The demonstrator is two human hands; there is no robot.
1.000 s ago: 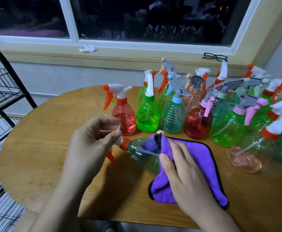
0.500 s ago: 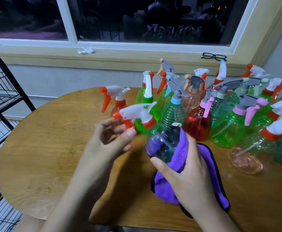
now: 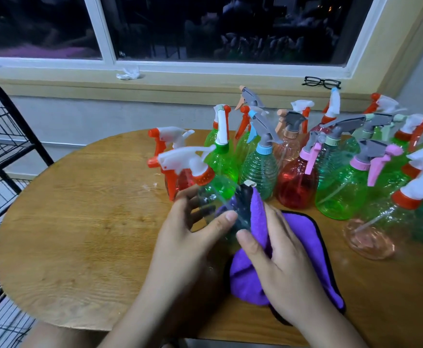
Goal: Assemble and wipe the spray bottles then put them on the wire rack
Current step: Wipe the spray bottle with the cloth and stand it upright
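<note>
Raised from its side since a second ago, the clear spray bottle (image 3: pixel 214 194) is now held upright, tilted slightly left, low over the near part of the wooden table (image 3: pixel 80 234). Its body is gripped by the left hand (image 3: pixel 188 237), fingers and thumb curled round it; half a second ago that hand was at the trigger. The purple cloth (image 3: pixel 298 234) is gripped by the right hand (image 3: pixel 288 267) and pressed against the bottle's right side, the rest of it spread on the table. The bottle's base appears hidden by the hands, so contact with the table cannot be told. Behind, coloured spray bottles (image 3: pixel 338 187) are crowded on the table. The black wire rack (image 3: pixel 2 146) is seen at far left, well apart. Glasses (image 3: pixel 322 82) are laid on the windowsill (image 3: pixel 205 84).
</note>
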